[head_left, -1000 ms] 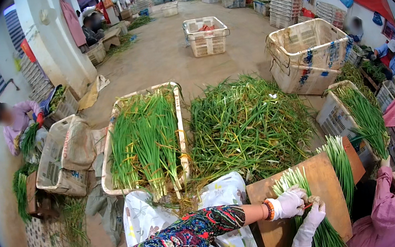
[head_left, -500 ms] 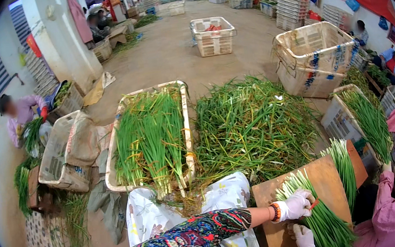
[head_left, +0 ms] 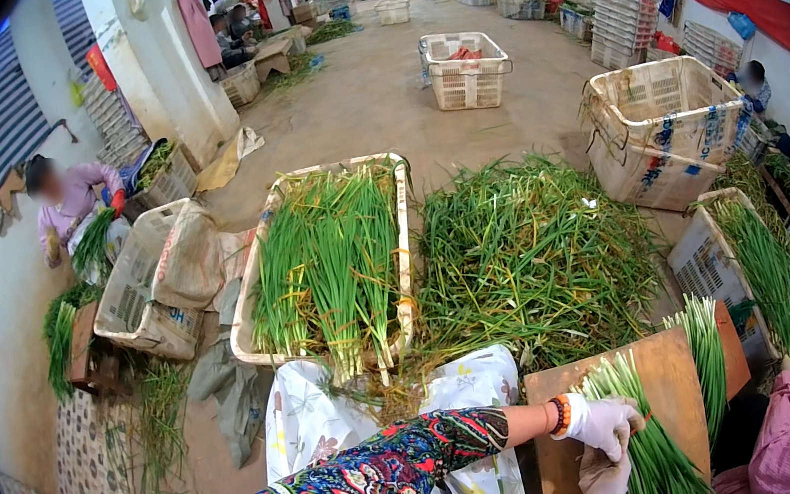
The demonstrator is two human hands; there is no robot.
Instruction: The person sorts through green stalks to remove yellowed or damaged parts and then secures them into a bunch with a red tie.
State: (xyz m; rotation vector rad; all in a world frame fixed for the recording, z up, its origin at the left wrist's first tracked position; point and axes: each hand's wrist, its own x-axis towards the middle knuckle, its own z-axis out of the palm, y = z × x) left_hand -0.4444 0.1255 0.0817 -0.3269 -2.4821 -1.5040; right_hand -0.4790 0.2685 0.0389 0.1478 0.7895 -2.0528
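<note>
A bunch of chives [head_left: 663, 467], white stem ends away from me and green leaves towards me, lies on a brown board [head_left: 556, 487] at lower right. My left hand [head_left: 601, 422], in a white glove with an orange bead bracelet at the wrist, is closed over the bunch's left side. A little red band [head_left: 648, 418] shows by its fingers. Nearer me, my right hand [head_left: 604, 476], also gloved, has its fingers closed against the left hand's fingertips. What the right fingers pinch is hidden. Another chive bunch [head_left: 705, 355] lies just beyond, to the right.
Ahead stands a white crate [head_left: 408, 215] of chives, beside a heap of loose leaves [head_left: 538, 257]. Stacked crates [head_left: 667, 133] stand at right, another crate [head_left: 133, 284] at left. A co-worker in a pink sleeve [head_left: 781, 440] holds chives at my right; another person [head_left: 76, 206] sits far left.
My right hand has come up from the board's near side to meet my left hand at the bunch. The whole view has shifted slightly, with the scene moving right.
</note>
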